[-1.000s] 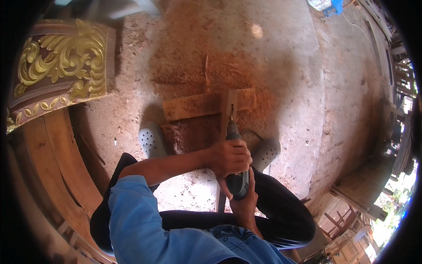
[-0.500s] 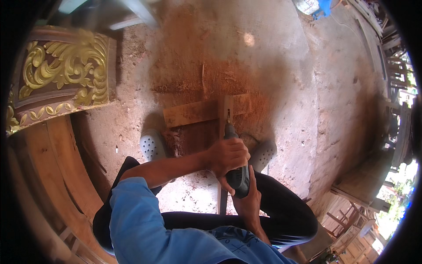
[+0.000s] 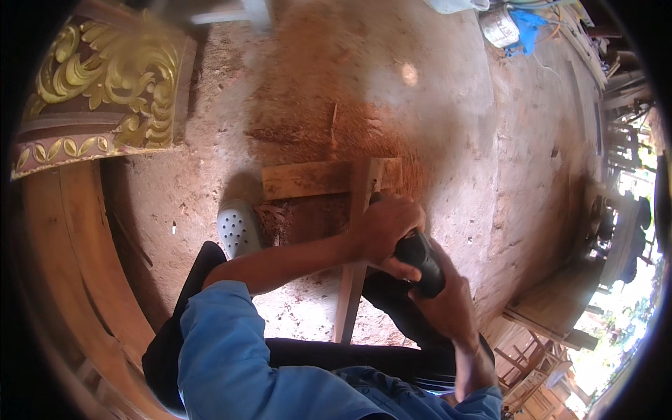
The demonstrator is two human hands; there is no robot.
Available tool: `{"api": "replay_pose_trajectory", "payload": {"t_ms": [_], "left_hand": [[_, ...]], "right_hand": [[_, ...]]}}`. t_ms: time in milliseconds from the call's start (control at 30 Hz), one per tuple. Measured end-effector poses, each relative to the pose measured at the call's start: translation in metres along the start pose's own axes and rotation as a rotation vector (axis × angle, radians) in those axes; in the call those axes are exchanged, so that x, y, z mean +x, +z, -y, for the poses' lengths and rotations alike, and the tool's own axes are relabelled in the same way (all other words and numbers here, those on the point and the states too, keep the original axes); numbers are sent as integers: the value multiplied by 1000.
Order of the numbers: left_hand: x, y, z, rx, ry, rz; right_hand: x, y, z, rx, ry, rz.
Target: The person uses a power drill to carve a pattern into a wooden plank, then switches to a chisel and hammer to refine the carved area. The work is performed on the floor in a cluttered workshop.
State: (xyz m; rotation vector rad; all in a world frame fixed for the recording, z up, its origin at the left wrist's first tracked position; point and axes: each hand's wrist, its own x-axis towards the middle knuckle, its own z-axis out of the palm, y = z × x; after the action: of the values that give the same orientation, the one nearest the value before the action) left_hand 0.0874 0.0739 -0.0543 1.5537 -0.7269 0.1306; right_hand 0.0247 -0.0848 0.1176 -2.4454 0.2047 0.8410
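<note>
A dark power drill is gripped by both of my hands. My left hand wraps round its front part, which hides the chuck and any bit. My right hand is closed about the rear of the drill, where the grip is mostly hidden. Just left of the drill, a long narrow wooden strip runs toward me, with small dark holes near its far end. That end lies across a short wooden board on the floor, close to my left hand.
Reddish wood dust and shavings cover the floor beyond the board. A carved panel with gold leaf shapes stands at left, above long planks. My grey clog is left of the strip. A white bucket sits far right.
Both hands have carried the drill to the right, off the line of the strip, and turned it. The strip now slants more. My view has shifted slightly.
</note>
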Motion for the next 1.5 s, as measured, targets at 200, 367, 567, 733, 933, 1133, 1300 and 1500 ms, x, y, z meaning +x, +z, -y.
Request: {"api": "replay_pose_trajectory", "payload": {"t_ms": [200, 367, 567, 733, 933, 1133, 1300, 1500], "left_hand": [[63, -52, 19, -295, -595, 395], [90, -90, 31, -383, -524, 472], [48, -52, 11, -298, -390, 204], [2, -5, -6, 39, 11, -24], [-27, 10, -10, 9, 218, 125], [-46, 2, -1, 64, 320, 247], [-57, 2, 6, 105, 397, 343], [-61, 9, 4, 117, 406, 320]], "right_hand": [[68, -61, 29, -77, -51, 123], [102, -90, 57, -99, -89, 330], [72, -71, 45, 36, 79, 270], [2, -9, 8, -123, -40, 23], [-46, 79, -23, 173, -18, -165], [-48, 158, -47, 332, 48, -271], [-41, 186, -67, 393, 51, -291], [-43, 179, -74, 330, 97, -257]]}}
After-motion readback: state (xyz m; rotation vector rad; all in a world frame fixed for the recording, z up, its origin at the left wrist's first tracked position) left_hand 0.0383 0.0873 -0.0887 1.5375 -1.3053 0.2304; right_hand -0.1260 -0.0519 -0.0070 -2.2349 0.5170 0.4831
